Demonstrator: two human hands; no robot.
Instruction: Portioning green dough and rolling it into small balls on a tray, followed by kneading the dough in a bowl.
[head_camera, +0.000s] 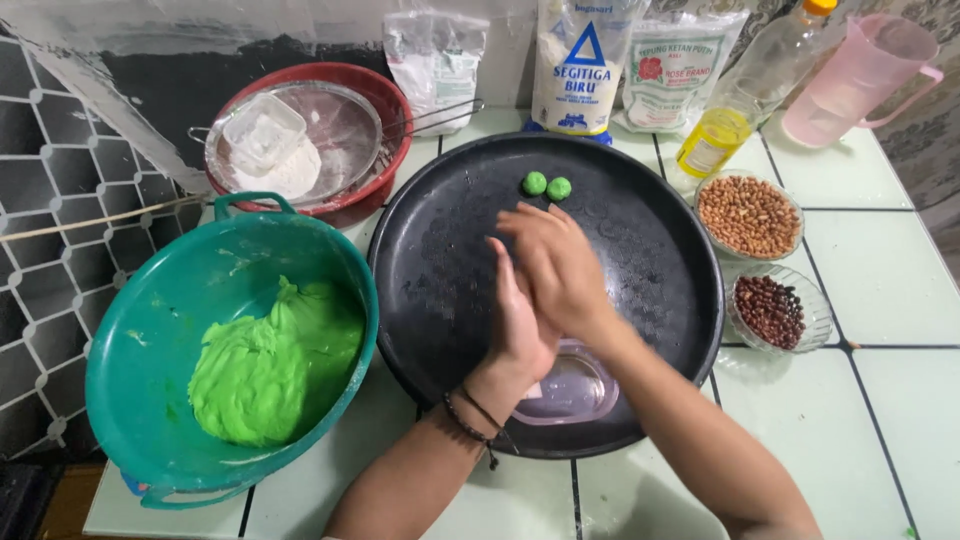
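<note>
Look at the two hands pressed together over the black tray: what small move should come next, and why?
Probably set a ball beside the two green balls on the black tray. The left hand and right hand are pressed palm to palm as if rolling; whatever is between them is hidden.

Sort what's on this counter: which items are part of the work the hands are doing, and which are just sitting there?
In use:
- left hand and right hand, pressed palm to palm
- black round tray
- two green dough balls
- green dough in the teal basin

Lying about:
- peanut bowl
- dark bean bowl
- flour bags
- pink jug
- oil bottle
</note>
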